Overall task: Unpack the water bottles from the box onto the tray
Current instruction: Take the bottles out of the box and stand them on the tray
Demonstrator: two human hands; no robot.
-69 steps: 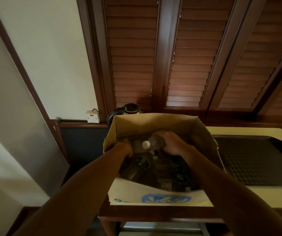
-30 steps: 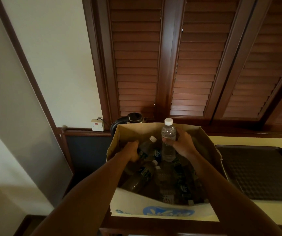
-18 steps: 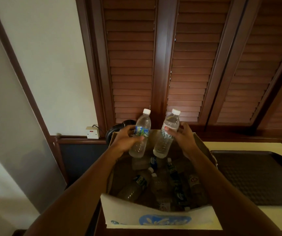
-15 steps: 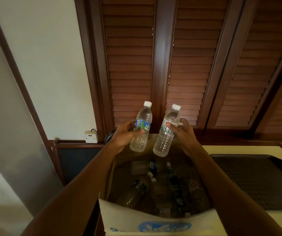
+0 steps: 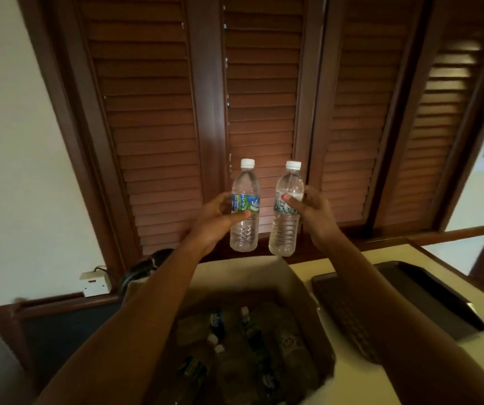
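Observation:
My left hand (image 5: 216, 220) grips a clear water bottle with a blue-green label (image 5: 245, 206), held upright above the box. My right hand (image 5: 312, 211) grips a second clear bottle with a white cap (image 5: 287, 210), tilted slightly, right beside the first. Below them stands the open cardboard box (image 5: 302, 290), and several more bottles (image 5: 252, 343) lie jumbled inside it. The dark tray (image 5: 427, 299) lies on the counter to the right of the box; nothing shows on the part of it in view.
Brown louvred shutters (image 5: 264, 112) fill the wall behind. A black kettle (image 5: 147, 267) stands behind the box's left corner, next to a white wall socket (image 5: 94, 283). The cream counter (image 5: 360, 381) runs under box and tray.
Both hands came up out of the box, each with a bottle, and rose well above its rim. The view has tilted and shifted left, so box and tray sit lower.

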